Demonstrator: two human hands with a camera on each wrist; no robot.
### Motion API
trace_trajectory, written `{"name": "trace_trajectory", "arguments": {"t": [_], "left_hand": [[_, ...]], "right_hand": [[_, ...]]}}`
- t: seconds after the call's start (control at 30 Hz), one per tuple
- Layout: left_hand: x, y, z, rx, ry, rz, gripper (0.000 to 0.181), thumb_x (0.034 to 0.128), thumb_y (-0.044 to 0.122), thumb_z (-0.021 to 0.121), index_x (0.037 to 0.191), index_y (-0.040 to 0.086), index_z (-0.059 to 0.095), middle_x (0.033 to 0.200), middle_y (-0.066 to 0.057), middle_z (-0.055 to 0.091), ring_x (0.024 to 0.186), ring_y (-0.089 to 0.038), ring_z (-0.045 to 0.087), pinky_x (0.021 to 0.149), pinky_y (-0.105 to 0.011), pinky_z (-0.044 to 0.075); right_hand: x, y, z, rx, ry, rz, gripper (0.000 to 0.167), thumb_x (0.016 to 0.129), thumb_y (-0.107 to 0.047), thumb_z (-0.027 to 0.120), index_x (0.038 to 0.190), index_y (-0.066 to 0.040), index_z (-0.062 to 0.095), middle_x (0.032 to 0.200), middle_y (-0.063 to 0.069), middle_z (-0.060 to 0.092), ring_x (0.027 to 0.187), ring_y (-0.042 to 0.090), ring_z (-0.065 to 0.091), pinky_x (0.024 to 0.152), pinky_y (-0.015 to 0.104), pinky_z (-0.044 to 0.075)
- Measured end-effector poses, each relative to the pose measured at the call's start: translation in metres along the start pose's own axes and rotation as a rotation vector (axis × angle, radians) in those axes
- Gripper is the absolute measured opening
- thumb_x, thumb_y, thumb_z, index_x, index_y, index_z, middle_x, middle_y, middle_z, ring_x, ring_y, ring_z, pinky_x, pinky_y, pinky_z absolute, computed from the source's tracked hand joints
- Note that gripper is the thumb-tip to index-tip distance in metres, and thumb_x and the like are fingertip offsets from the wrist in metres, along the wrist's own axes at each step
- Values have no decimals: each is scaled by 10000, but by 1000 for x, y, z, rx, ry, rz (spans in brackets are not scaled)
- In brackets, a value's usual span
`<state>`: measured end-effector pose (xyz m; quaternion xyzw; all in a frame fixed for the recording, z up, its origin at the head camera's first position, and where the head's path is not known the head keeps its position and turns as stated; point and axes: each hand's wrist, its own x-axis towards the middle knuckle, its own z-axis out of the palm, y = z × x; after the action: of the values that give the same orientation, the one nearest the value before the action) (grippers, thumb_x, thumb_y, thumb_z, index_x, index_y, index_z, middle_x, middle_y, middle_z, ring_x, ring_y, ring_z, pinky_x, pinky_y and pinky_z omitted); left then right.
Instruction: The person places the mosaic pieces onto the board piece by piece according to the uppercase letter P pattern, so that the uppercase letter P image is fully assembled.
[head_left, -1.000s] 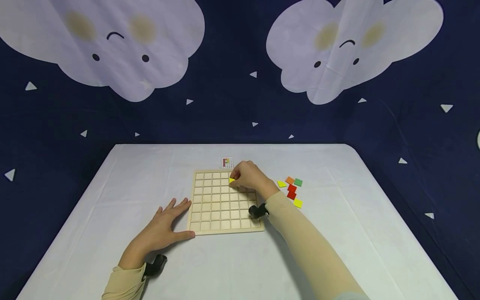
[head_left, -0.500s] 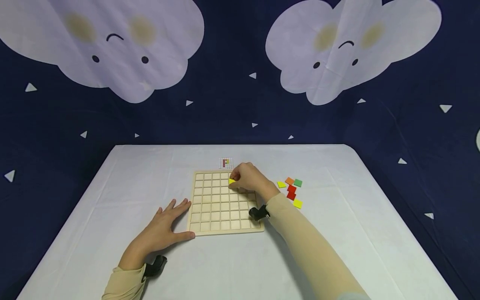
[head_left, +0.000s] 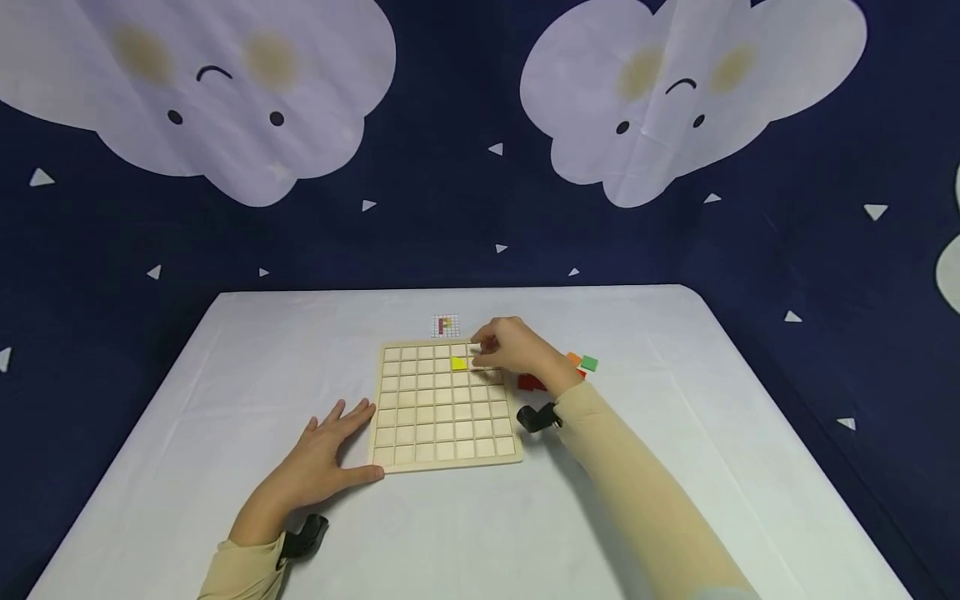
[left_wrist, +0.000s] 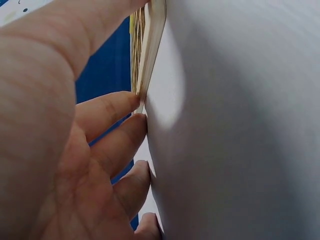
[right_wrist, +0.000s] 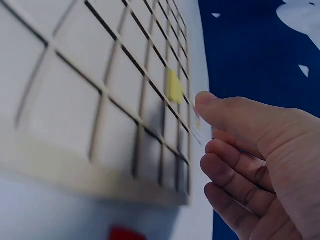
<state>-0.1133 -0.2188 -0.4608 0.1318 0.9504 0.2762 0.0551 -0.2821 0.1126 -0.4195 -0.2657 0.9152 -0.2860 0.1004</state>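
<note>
A yellow square tile point(head_left: 458, 364) lies in a cell in the upper part of the wooden grid board point(head_left: 417, 467). Just right of it, my right hand point(head_left: 516, 346) hovers over the board's upper right corner. Its fingers are loosely bent, and the right wrist view shows nothing between thumb and fingertips. My left hand point(head_left: 322, 462) lies spread at the board's left side. The thumb touches the lower left corner, and fingertips point(left_wrist: 131, 102) rest against the frame in the left wrist view.
Beyond the board lies a small printed grid card point(head_left: 446, 326) with a coloured pattern. Red tiles point(head_left: 530, 382) sit close to the board's right edge. Farther right are an orange tile point(head_left: 573, 358) and a green tile point(head_left: 589, 363); my right wrist hides part of this group.
My right hand has let go of the yellow tile and moved right, leaving it in the cell. Red tiles beside the board have come into sight. The left hand stays put; the head view shifted slightly.
</note>
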Motion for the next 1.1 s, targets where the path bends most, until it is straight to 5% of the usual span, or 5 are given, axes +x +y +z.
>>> {"name": "trace_trajectory", "arguments": {"t": [0.53,1.1], "left_hand": [[0,-4,-2,-94,-32,15,984,755,412,969,1581,93,540,1681,-162,454,1614,-525,257,1245,-827,75],[-1,-7,-6,-135,-68,26,918,796,405,940,1576,115,553,1691,-149,448,1630,-513,223,1257,-814,51]], "right_hand": [[-39,54,-53,-30,36,173,420,948,-221,817,1321,-38,754,1249,151,764,1167,314,691,1064,483,580],[-69,105,-66,26,-18,299,428,949,-237,837,1311,-26,753,1309,166,769,1191,316,705,1109,510,561]]}}
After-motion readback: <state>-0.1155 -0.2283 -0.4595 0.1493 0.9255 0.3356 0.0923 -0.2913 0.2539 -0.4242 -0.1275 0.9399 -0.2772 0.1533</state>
